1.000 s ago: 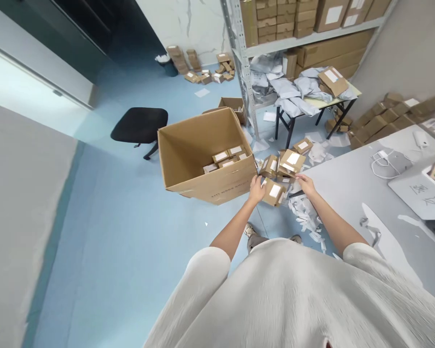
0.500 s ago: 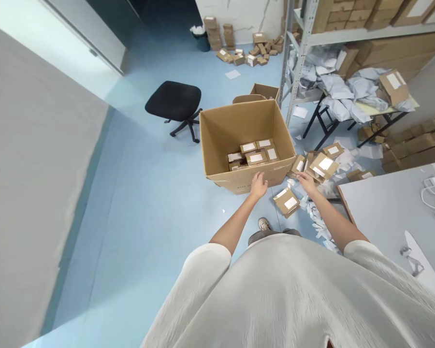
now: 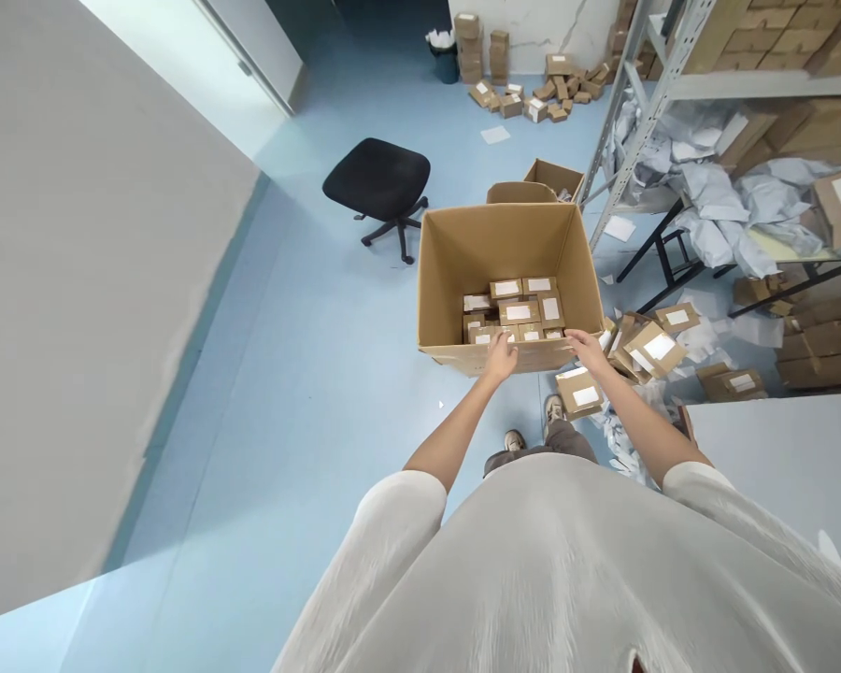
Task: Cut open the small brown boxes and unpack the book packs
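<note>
A large open cardboard box (image 3: 501, 238) stands on the floor in front of me, with several small labelled cartons (image 3: 519, 312) inside. My left hand (image 3: 503, 360) is at the middle of its near rim, fingers bent over the edge. Farther right along that rim, close to the corner, my right hand (image 3: 587, 350) has its fingertips on the cardboard. Both hands appear to grip the edge, though the undersides of the fingers are hidden.
Loose cartons (image 3: 655, 348) and paper scraps lie right of the box, near a grey table (image 3: 777, 439). A black stool (image 3: 377, 178) stands left. Behind are another open box (image 3: 555, 176) and a metal shelf (image 3: 662, 84). One carton (image 3: 579, 392) lies by my feet.
My view has shifted left and closer to the box, so more cartons show inside. My hands have come to its near rim; the right hand has moved left to the corner.
</note>
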`<state>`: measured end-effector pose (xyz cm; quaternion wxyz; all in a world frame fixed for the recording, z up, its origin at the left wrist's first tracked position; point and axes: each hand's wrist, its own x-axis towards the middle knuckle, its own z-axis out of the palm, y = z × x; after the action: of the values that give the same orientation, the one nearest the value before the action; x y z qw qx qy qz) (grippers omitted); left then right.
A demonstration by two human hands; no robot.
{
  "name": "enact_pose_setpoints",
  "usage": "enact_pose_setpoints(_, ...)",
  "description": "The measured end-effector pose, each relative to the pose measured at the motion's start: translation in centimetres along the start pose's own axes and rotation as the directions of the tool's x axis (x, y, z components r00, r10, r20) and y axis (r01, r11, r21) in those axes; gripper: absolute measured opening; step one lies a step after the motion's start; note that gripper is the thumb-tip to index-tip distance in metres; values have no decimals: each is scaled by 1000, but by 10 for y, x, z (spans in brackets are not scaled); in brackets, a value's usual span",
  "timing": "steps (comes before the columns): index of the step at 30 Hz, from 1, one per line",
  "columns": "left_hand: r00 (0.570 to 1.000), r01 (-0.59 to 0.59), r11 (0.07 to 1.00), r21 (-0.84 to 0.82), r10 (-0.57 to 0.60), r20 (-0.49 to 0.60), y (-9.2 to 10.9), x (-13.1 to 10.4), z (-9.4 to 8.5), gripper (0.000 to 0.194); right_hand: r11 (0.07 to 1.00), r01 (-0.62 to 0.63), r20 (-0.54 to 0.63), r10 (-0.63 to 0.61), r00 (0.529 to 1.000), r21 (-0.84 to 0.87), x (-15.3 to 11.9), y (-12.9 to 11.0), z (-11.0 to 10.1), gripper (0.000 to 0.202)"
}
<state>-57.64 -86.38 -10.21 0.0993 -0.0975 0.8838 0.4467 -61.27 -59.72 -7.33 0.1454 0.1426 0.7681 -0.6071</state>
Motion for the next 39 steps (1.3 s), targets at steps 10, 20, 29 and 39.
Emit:
enact_pose_setpoints(10, 981, 188, 982, -13, -188, -38, 1, 120, 16, 62, 997, -68, 134, 73, 988, -45, 156, -4, -18, 37)
enact_pose_setpoints(20, 901, 434, 901, 12, -434, -11, -50, 190, 22, 63, 959, -150, 334, 227, 915, -240, 255, 17, 47, 29)
enact_pose_setpoints(29, 796, 575, 800, 174, -596, 109, -209, 237, 31, 57, 871, -311, 383, 454, 804, -380, 295, 126, 147, 16)
enact_pose_setpoints(39, 683, 687, 714, 139, -699, 211, -389, 266, 110, 56, 766, -432, 413, 628, 660, -476, 327, 282, 268, 31)
